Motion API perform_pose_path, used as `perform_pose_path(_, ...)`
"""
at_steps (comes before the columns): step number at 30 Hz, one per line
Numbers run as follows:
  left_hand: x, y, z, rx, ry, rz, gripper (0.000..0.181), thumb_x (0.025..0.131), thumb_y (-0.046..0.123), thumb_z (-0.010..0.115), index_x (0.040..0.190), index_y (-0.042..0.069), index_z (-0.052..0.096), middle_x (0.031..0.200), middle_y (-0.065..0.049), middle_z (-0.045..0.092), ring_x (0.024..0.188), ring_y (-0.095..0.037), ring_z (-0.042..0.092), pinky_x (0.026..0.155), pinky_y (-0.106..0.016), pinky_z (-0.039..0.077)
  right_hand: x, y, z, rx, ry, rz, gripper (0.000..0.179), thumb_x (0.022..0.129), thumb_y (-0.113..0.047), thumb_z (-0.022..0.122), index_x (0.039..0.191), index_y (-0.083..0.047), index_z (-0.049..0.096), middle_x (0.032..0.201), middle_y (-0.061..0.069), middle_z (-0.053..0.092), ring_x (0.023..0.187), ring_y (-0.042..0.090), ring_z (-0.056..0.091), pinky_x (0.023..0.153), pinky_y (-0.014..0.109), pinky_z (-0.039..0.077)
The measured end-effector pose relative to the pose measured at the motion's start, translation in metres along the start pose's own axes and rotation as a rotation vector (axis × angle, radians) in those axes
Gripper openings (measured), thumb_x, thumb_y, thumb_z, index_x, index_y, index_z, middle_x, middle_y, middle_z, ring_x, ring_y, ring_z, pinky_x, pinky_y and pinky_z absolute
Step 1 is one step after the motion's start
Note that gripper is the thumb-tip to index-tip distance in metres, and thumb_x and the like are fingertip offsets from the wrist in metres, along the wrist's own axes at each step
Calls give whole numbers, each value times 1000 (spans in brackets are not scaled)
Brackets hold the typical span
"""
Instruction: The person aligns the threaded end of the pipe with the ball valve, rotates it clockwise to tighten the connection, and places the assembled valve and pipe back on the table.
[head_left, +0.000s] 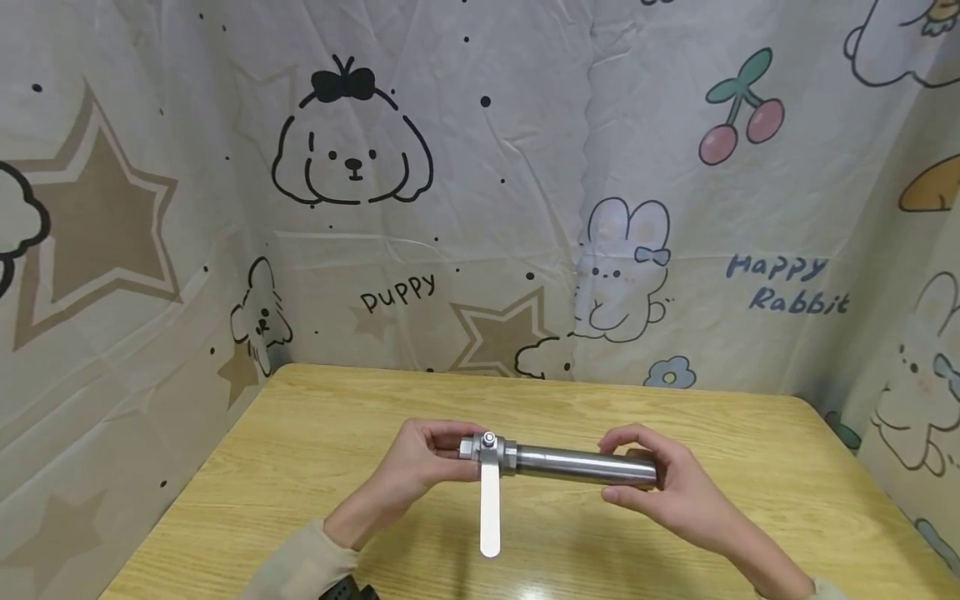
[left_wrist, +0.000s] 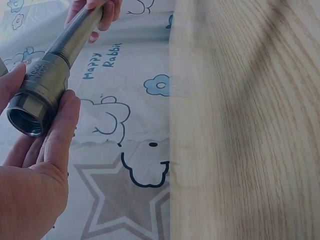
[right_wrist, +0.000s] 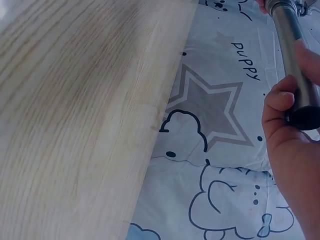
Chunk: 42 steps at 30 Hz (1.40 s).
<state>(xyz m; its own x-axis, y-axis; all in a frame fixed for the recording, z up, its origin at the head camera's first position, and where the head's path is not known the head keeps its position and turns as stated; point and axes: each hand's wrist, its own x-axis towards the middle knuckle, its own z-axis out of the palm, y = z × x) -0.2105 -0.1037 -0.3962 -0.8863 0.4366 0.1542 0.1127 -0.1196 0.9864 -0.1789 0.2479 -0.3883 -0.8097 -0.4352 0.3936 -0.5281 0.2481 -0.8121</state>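
Observation:
A metal ball valve [head_left: 501, 454] with a long flat lever [head_left: 490, 517] is joined to a steel pipe [head_left: 577, 463], held above the table. My left hand [head_left: 416, 458] grips the valve's free end between thumb and fingers; the lever points toward me. In the left wrist view the valve's threaded opening [left_wrist: 31, 119] faces the camera. My right hand [head_left: 678, 483] holds the far end of the pipe, its fingers curled round it. The right wrist view shows a dark pipe end [right_wrist: 304, 118] near the palm. Where the pipe enters the valve, threads show in the left wrist view.
A wood-grain table [head_left: 360, 400] lies below both hands. Behind it and at both sides hangs a pale curtain [head_left: 510, 217] with cartoon prints, close to the table's edges. A dark object [head_left: 348, 590] shows at my left sleeve.

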Motion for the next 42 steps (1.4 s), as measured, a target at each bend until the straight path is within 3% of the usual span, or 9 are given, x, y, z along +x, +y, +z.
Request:
perform_pose_path(4, 1, 0, 0, 6, 4, 0, 46, 80, -6, 84, 124, -11, 71, 111, -19, 77, 96, -23, 76, 87, -38, 63, 1, 1, -2, -17, 14, -5, 36, 89, 0, 83, 119, -12, 68, 107, 8, 71, 84, 18, 71, 66, 32, 62)
perform_pose_path(11, 0, -1, 1, 4, 4, 7, 46, 80, -7, 82, 125, -11, 70, 112, -20, 76, 97, -25, 76, 88, -39, 63, 2, -4, -6, -84, -24, 117, 18, 98, -11, 76, 116, -10, 75, 103, 4, 74, 79, 14, 67, 61, 30, 59)
perform_pose_path(18, -1, 0, 4, -4, -2, 18, 47, 80, -7, 82, 125, -12, 70, 113, -20, 76, 98, -25, 76, 88, -39, 63, -1, -5, -6, -42, -32, 60, 40, 87, -7, 86, 122, -12, 68, 113, 9, 71, 85, 18, 71, 68, 31, 61)
perform_pose_path(26, 0, -1, 4, -7, -3, 25, 46, 81, -7, 82, 125, -13, 69, 112, -20, 76, 97, -23, 76, 87, -38, 63, 1, -6, -8, -91, -9, 132, 17, 99, -13, 75, 116, -12, 74, 103, 3, 74, 82, 16, 69, 65, 30, 60)
perform_pose_path(34, 0, -3, 3, -23, -7, 27, 46, 81, -7, 83, 124, -14, 69, 112, -19, 77, 98, -24, 76, 87, -38, 63, 1, -5, -6, -59, -3, 75, 40, 86, -8, 87, 118, -12, 62, 98, 7, 69, 76, 17, 65, 62, 29, 56)
perform_pose_path(42, -1, -3, 2, -20, -2, 17, 46, 83, -6, 82, 125, -14, 68, 113, -20, 76, 99, -24, 76, 88, -38, 63, 2, -4, -5, -78, -6, 128, 14, 99, -13, 76, 112, -11, 73, 102, 5, 73, 81, 17, 69, 65, 31, 60)
